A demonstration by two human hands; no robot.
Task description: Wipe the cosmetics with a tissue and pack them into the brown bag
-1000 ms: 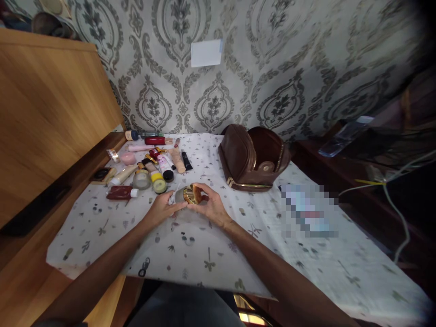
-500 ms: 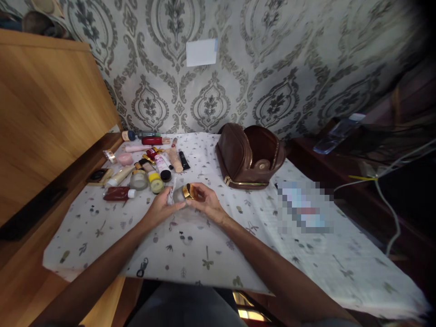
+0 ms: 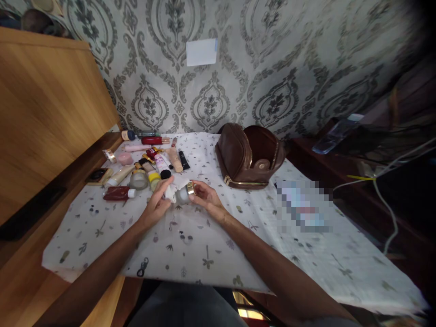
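Observation:
A frosted glass cosmetic jar with a shiny gold lid is tilted above the table, its lid toward the right. My right hand is closed around the lid end. In my left hand is a crumpled white tissue, held against or close beside the jar's base. Just beyond my left hand stands a jar with a yellow band, partly hidden by the fingers. Another frosted jar sits to its left.
Several tubes and bottles lie at the left back, among them a dark red bottle and a black tube. An unzipped brown leather bag stands right of centre. A blurred-out flat item lies at the right.
My left hand has shifted slightly left and lifted its fingers, showing more of the tissue. The jar has turned a little in my right hand.

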